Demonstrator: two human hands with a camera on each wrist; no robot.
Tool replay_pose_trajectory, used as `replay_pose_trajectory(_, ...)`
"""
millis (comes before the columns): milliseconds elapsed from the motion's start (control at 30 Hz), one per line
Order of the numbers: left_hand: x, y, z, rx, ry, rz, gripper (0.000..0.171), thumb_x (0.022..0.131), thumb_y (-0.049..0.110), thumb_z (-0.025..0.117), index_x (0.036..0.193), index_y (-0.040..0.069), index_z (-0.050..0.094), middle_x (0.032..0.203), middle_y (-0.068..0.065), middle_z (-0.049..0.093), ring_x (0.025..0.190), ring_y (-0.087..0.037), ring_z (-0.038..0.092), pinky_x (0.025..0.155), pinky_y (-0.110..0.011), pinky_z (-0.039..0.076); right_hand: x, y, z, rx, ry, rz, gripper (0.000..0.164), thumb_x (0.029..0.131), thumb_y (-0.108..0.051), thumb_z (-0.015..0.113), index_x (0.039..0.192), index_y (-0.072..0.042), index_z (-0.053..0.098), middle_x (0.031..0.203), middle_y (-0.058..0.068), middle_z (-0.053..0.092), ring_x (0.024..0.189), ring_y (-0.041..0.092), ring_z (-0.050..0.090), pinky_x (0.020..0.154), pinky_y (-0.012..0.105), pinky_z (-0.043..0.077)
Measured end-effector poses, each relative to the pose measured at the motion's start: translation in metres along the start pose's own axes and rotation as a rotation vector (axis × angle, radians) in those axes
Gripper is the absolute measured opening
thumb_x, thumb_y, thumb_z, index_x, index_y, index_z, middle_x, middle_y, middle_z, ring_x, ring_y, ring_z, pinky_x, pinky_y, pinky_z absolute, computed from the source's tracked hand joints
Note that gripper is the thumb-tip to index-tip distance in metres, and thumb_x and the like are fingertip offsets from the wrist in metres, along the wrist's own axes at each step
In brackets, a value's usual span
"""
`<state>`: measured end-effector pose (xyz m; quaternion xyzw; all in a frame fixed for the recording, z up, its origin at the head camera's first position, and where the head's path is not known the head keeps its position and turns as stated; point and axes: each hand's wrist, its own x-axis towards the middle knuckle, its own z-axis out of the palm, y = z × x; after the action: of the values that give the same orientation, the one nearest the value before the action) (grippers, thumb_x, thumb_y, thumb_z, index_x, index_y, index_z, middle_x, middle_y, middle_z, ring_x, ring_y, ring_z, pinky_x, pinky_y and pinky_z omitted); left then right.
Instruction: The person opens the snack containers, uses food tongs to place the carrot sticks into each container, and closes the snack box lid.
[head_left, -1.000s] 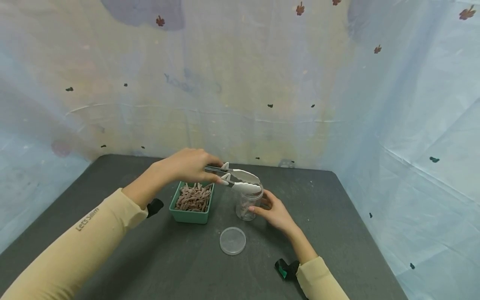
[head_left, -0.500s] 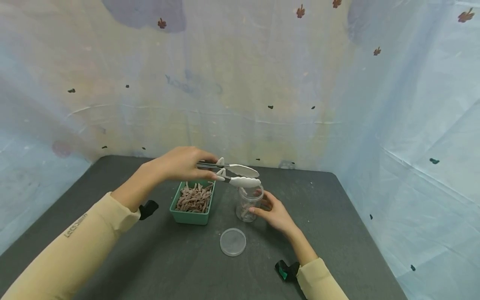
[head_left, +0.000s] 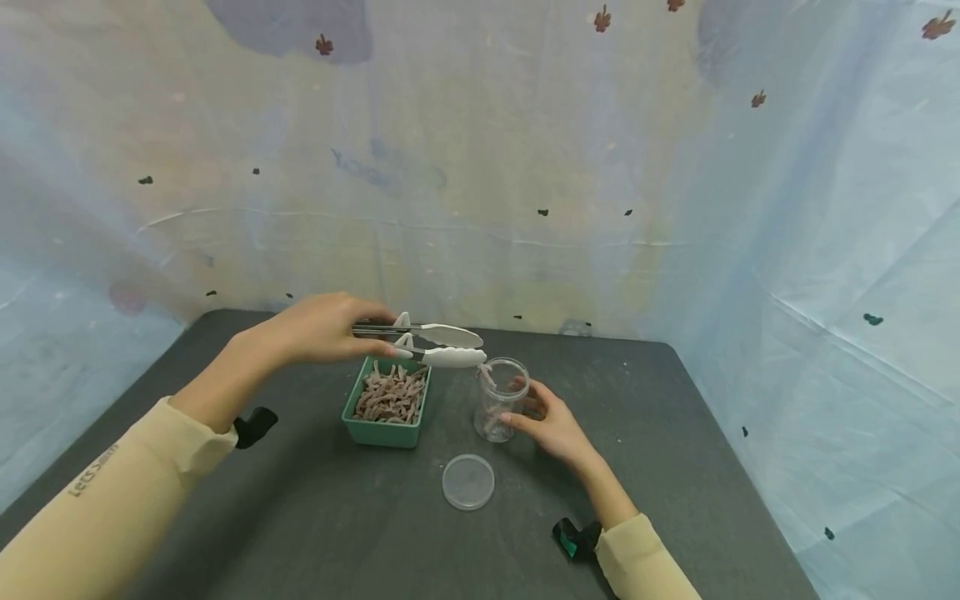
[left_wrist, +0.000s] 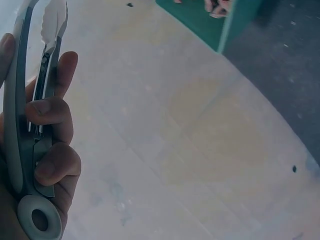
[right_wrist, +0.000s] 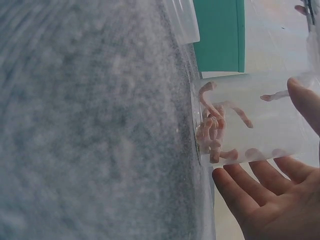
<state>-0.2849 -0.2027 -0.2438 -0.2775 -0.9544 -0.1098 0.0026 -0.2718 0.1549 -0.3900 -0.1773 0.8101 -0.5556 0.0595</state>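
In the head view my left hand (head_left: 318,327) grips tongs (head_left: 450,357) with white scalloped tips, its fingers curled round the handle in the left wrist view. The tips stand apart, left of the jar's mouth, with nothing visible between them. My right hand (head_left: 551,423) holds a clear plastic jar (head_left: 491,408) upright on the table, thumb on one side and fingers on the other. Several brownish-pink strips (right_wrist: 215,125) lie at the jar's bottom. One strip (head_left: 487,377) sits at the rim's left side. Below my left hand a green box (head_left: 381,434) holds many such strips (head_left: 390,394).
A round clear lid (head_left: 468,482) lies on the dark table (head_left: 360,525) in front of the jar. Patterned plastic sheeting (head_left: 465,167) hangs behind the table and along its right side. Dark wrist straps show at both sleeves.
My left hand has drawn the tongs leftward, away from above the jar's mouth, which now shows uncovered with a strip at its rim. My right hand and the jar stay in place.
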Motion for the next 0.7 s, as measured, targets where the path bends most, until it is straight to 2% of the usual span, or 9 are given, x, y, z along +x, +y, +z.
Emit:
replay_pose_trajectory(267,-0.009,-0.011,0.006,0.023,-0.034,0.006,0.062,0.097,0.058,0.068,0.14,0.014,0.067,0.133,-0.007,0.07,0.114,-0.03,0.07,0.089,-0.056,0.056,0.002,0.002,0.001,0.005,0.01,0.007,0.068,0.096,-0.011,0.076,0.155,0.002,0.044,0.153,0.024,0.05,0.139,0.046,0.05,0.106,0.057,0.05)
replay_pose_trajectory(500,-0.004,-0.011,0.017,0.029,-0.075,0.027,0.063,0.097,0.06,0.065,0.141,0.015,0.066,0.133,-0.007,0.07,0.113,-0.029,0.07,0.086,-0.054,0.057,0.0,0.001,-0.001,0.018,0.006,0.003,0.068,0.096,-0.009,0.076,0.154,0.003,0.043,0.153,0.025,0.05,0.14,0.046,0.049,0.106,0.057,0.049)
replay_pose_trajectory(700,0.0,-0.007,0.02,0.031,-0.087,0.023,0.061,0.098,0.06,0.064,0.141,0.017,0.066,0.133,-0.005,0.07,0.113,-0.028,0.07,0.087,-0.052,0.057,0.0,0.001,-0.002,0.018,0.0,-0.001,0.068,0.097,-0.011,0.076,0.155,0.002,0.043,0.153,0.025,0.05,0.14,0.047,0.049,0.106,0.057,0.049)
